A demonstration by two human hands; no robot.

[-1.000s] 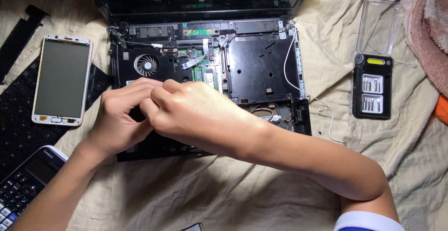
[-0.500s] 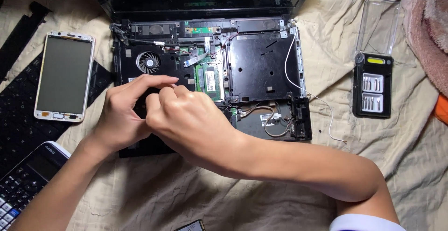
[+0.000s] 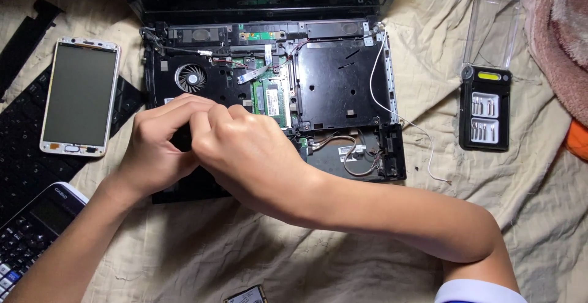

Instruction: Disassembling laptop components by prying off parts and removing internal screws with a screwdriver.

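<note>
An opened black laptop base point(image 3: 343, 82) lies on a beige cloth, its fan point(image 3: 190, 77), green memory board point(image 3: 270, 99) and loose cables exposed. My left hand point(image 3: 156, 150) and my right hand point(image 3: 245, 153) rest together over the front left part of the base. Their fingertips meet at about the same spot. The fingers are curled, and whatever lies between them is hidden. My right forearm crosses in from the lower right.
A white phone point(image 3: 81, 96) lies left of the laptop on a detached black keyboard point(image 3: 18, 150). A calculator point(image 3: 30, 229) sits at the lower left. At right stands a black screwdriver bit case point(image 3: 486, 116) with its clear lid open. A white wire point(image 3: 416, 131) trails off the laptop.
Both hands have slid slightly toward me and to the left over the base, uncovering more of the green board and fan. The camera view has shifted a little.
</note>
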